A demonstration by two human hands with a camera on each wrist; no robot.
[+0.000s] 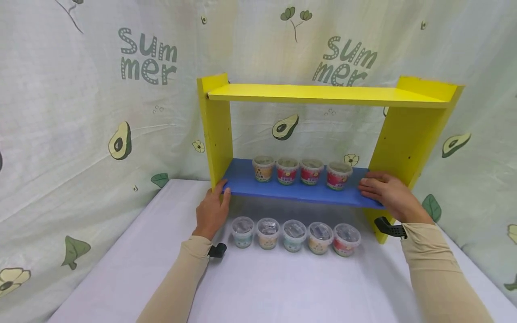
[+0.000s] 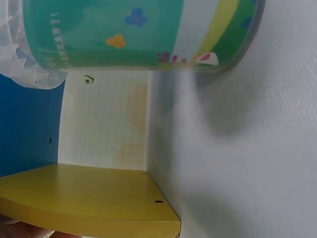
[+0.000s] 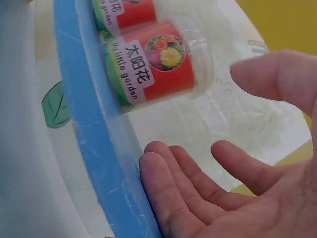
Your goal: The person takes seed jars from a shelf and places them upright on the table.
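A yellow shelf unit [image 1: 327,95] with a blue shelf board [image 1: 278,188] stands on the white table. My left hand [image 1: 211,213] grips its left side panel [image 1: 218,134] at the height of the blue board; in the left wrist view its fingertips show behind the yellow panel [image 2: 89,198]. At the board's right end my right hand [image 1: 389,193] rests with fingers extended and thumb apart, holding nothing. Just left of it stands a red-labelled plastic cup [image 1: 338,176], reading "My little garden" in the right wrist view. More cups [image 1: 287,171] stand beside it in a row.
Below the board, several lidded cups [image 1: 295,235] form a row on the table [image 1: 282,287]. A teal-labelled cup [image 2: 109,34] is close to the left wrist camera. Behind hangs a patterned cloth [image 1: 258,49]; the right side panel [image 1: 404,139] rises beside my right hand.
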